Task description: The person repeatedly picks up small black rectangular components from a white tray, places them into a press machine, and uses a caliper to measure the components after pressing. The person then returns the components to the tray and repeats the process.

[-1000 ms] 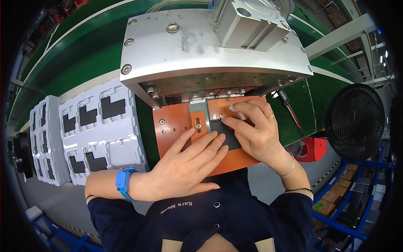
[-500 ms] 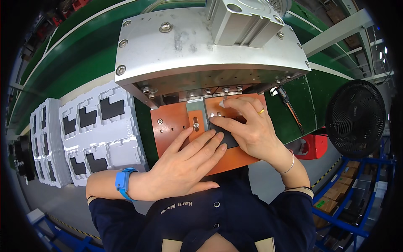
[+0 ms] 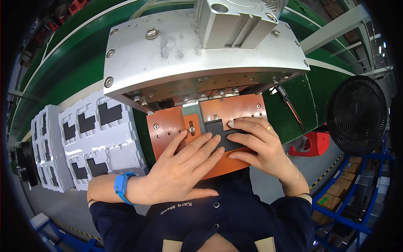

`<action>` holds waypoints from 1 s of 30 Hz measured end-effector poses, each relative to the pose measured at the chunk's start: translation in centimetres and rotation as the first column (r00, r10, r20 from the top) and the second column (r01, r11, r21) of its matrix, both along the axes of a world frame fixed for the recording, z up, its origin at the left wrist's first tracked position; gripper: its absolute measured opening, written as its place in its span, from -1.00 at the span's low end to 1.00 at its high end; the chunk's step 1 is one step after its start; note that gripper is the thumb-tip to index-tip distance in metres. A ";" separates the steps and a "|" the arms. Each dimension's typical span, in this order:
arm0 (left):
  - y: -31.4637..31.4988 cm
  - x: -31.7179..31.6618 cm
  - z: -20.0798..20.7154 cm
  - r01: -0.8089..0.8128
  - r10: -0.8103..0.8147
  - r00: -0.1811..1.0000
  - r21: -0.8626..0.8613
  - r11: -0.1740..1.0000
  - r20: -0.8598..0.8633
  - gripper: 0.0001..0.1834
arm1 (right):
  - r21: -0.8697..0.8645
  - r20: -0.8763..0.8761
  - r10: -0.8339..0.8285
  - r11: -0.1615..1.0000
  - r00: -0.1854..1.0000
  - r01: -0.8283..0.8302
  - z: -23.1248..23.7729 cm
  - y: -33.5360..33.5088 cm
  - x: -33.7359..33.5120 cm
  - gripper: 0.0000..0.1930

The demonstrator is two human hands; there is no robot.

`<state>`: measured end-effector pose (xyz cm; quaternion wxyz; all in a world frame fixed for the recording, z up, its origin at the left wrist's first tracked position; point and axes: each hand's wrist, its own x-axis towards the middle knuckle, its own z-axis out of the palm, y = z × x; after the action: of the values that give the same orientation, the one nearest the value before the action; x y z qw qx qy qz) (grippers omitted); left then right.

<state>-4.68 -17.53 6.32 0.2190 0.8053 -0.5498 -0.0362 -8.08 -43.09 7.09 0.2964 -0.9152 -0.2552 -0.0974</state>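
An L-shaped black piece (image 3: pixel 214 126) lies on the orange fixture plate (image 3: pixel 166 122), beside a grey strip and a small slotted orange block (image 3: pixel 192 128) with a screw. My left hand (image 3: pixel 178 172) is open, its outstretched fingertips resting on the piece's left side and partly covering it. On the right side, my right hand (image 3: pixel 262 147) touches the same piece with its fingers spread and its thumb near the lower edge. Something pale covers one of its fingertips. Two small shiny tabs show just above the piece.
A silver metal press (image 3: pixel 176 54) overhangs the plate's far edge. At left stand a white tray (image 3: pixel 121 143) of black L-shaped pieces and a stack of trays (image 3: pixel 63 168). To the right are a caliper (image 3: pixel 290 108), a red object (image 3: pixel 315 144) and a black fan (image 3: pixel 357 115).
My right hand has moved back toward me, from the plate's far part to the piece's right side, uncovering the notch. My left hand stays on the piece. The view has shifted slightly.
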 end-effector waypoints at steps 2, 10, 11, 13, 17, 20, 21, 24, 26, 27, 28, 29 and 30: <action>0.1 0.3 0.2 0.000 -0.002 0.998 -0.018 1.000 -0.068 -0.01 | -0.015 0.031 0.018 1.000 0.999 -0.017 -0.3 -0.3 0.3 -0.68; 0.2 2.9 0.4 -0.052 0.053 0.998 0.039 0.998 -0.030 0.02 | -0.002 0.104 0.059 0.998 0.993 -0.059 -0.4 -0.6 3.9 -0.77; 0.2 3.0 0.4 -0.054 0.055 0.998 0.036 0.998 -0.027 0.02 | 0.001 0.102 0.065 0.998 0.993 -0.066 -0.3 -0.7 4.2 -0.78; 0.2 3.2 0.2 -0.055 0.056 0.998 0.034 0.998 -0.032 0.02 | 0.016 0.090 0.068 0.997 0.994 -0.070 -0.6 -0.7 4.3 -0.78; 0.1 3.1 0.2 -0.061 0.062 0.997 0.026 0.998 -0.043 0.01 | 0.059 0.051 0.076 0.995 0.996 -0.079 -0.6 -0.6 4.4 -0.79; 0.1 3.1 0.1 -0.058 0.059 0.997 0.019 0.998 -0.052 0.01 | 0.087 0.017 0.095 0.992 0.995 -0.096 -0.6 -0.7 4.4 -0.80; 0.1 3.1 0.1 -0.054 0.055 0.997 0.016 0.998 -0.056 0.02 | 0.094 0.005 0.100 0.990 0.995 -0.100 -0.7 -0.8 4.4 -0.80; 0.1 3.1 0.2 -0.056 0.058 0.996 0.024 0.998 -0.064 0.03 | 0.097 -0.016 0.099 0.991 0.995 -0.097 -0.6 -0.8 4.4 -0.81; 0.1 3.1 0.2 -0.063 0.065 0.995 0.029 0.998 -0.070 0.03 | 0.104 -0.022 0.099 0.990 0.995 -0.097 -0.4 -0.7 4.6 -0.80; 0.1 3.1 0.2 -0.065 0.068 0.995 0.032 0.997 -0.072 0.03 | 0.108 -0.024 0.098 0.990 0.995 -0.095 -0.4 -0.6 4.6 -0.80; 0.1 3.0 0.1 -0.067 0.069 0.995 0.032 0.997 -0.073 0.03 | 0.111 -0.031 0.098 0.989 0.995 -0.094 -0.4 -0.6 4.6 -0.80; 0.1 3.0 0.1 -0.069 0.071 0.995 0.032 0.997 -0.074 0.03 | 0.113 -0.038 0.098 0.989 0.994 -0.094 -0.4 -0.6 4.6 -0.80; 0.1 3.0 0.1 -0.070 0.073 0.995 0.032 0.997 -0.074 0.03 | 0.115 -0.043 0.098 0.989 0.994 -0.092 -0.4 -0.6 4.6 -0.80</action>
<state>-1.68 -17.47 6.37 0.2288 0.8257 -0.5113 -0.0667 -3.51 -43.70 6.68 0.3583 -0.8858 -0.2853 -0.0750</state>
